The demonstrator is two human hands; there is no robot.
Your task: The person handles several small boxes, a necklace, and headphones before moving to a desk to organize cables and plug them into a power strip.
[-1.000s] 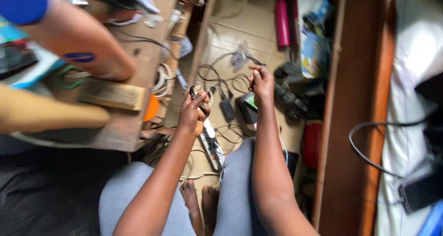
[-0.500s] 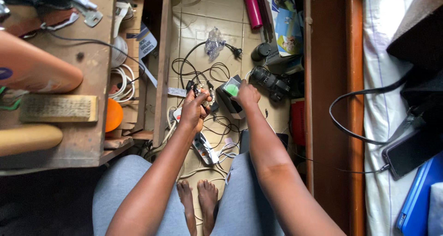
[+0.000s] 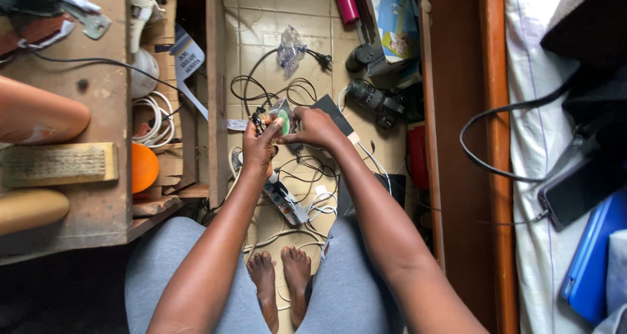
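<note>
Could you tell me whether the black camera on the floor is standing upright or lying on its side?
Lying on its side: the black camera rests flat on the tiled floor, lens pointing sideways.

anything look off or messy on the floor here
Yes. Black cables lie tangled in loose loops across the tiled floor, and a white power strip sits askew among them, just past the bare feet.
</note>
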